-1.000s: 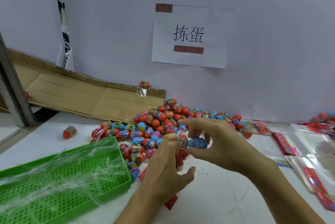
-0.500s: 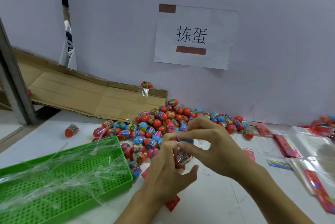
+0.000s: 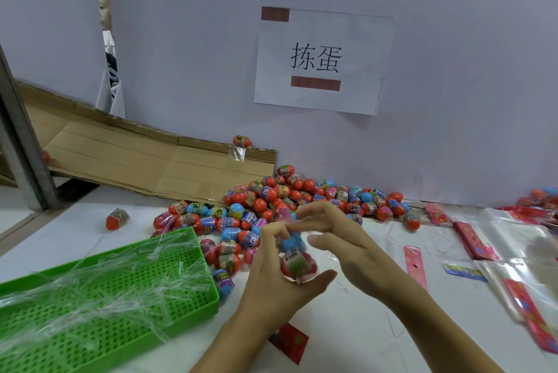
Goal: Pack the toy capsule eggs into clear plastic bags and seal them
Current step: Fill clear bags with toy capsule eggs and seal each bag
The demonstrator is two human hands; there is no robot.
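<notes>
My left hand (image 3: 268,279) grips a small clear plastic bag (image 3: 302,277) above the white table. Inside the bag a blue capsule egg (image 3: 292,244) sits on top of a red one (image 3: 299,265). Just to the right, my right hand (image 3: 341,239) hovers at the bag's mouth. Its fingers are spread, the index tip touches my left fingertips, and the thumb stands apart and holds nothing. A big pile of red, blue and purple capsule eggs (image 3: 287,200) lies behind my hands against the wall.
A green perforated tray (image 3: 193,306) with clear plastic strips lies at the front left. Clear bags (image 3: 513,239) and pink header cards (image 3: 415,264) lie at the right. A red card (image 3: 288,342) lies under my left wrist. Flattened cardboard (image 3: 136,161) leans at the back left, a stray egg (image 3: 116,218) before it.
The blue egg that my right hand held has gone down into the bag on top of the red egg. My right fingers have let go and spread.
</notes>
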